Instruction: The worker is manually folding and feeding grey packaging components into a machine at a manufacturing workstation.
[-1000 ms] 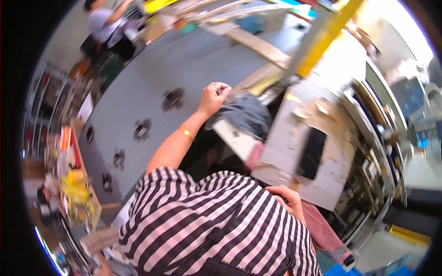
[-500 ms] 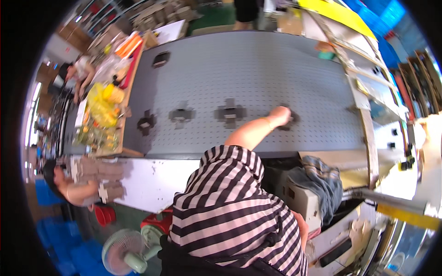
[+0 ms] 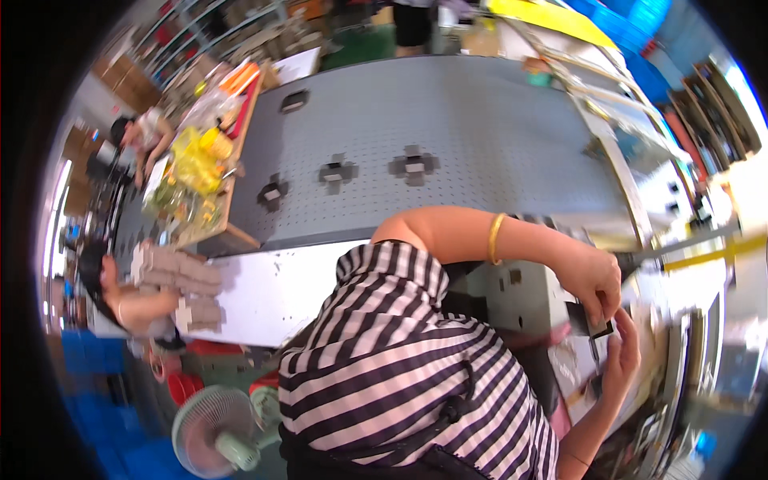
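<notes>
My left hand [image 3: 594, 282], with a gold bangle on its wrist, pinches a small dark flat piece [image 3: 578, 318] with a pale patch, off the right end of the grey perforated belt. My right hand [image 3: 621, 357] comes up from below and grips the same piece at its corner, fingers pointing up. A narrow dark flap hangs between the two hands. On the belt [image 3: 480, 104] lie three dark cross-shaped pieces with pale centres: one at left [image 3: 272, 190], a middle one [image 3: 336, 172] and a right one [image 3: 414, 166]. Farther back lies a dark rectangular piece [image 3: 294, 101].
A light box-like machine housing [image 3: 520, 300] stands below my left forearm. A white table [image 3: 280, 280] holds stacked grey-brown pieces [image 3: 172, 272] beside a co-worker. A fan [image 3: 216, 432] is at lower left, a wooden frame [image 3: 600, 144] at right.
My left hand has left the belt and swung right and nearer, with a dark piece from the belt. My right hand has come up to meet it. The view has shifted.
</notes>
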`<state>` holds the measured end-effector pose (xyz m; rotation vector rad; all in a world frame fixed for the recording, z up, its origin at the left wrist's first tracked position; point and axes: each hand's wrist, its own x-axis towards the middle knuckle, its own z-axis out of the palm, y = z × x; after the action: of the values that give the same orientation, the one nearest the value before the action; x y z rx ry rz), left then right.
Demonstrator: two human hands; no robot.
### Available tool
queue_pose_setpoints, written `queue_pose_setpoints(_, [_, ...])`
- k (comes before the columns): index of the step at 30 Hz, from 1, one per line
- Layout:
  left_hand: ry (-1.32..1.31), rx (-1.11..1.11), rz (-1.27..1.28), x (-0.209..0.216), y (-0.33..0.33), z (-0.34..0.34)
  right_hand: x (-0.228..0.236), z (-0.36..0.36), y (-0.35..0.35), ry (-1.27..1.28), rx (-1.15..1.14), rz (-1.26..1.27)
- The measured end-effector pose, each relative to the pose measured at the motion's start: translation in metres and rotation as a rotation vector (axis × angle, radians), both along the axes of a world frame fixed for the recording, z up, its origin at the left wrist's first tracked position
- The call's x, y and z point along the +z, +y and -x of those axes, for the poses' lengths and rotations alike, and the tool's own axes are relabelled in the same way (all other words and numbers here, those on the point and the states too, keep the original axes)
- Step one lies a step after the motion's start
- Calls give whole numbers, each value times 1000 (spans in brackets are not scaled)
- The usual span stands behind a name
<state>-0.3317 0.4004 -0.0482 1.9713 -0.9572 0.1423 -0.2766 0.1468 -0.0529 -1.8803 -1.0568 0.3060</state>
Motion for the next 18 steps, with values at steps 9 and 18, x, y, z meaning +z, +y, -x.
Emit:
queue_pose_setpoints(9, [-23, -282, -44, 43, -146, -25, 2, 49, -155, 280, -123, -265])
queue_pose_setpoints(18, [-148, -302, -195, 55, -263, -102, -10, 15, -262, 44, -472, -308])
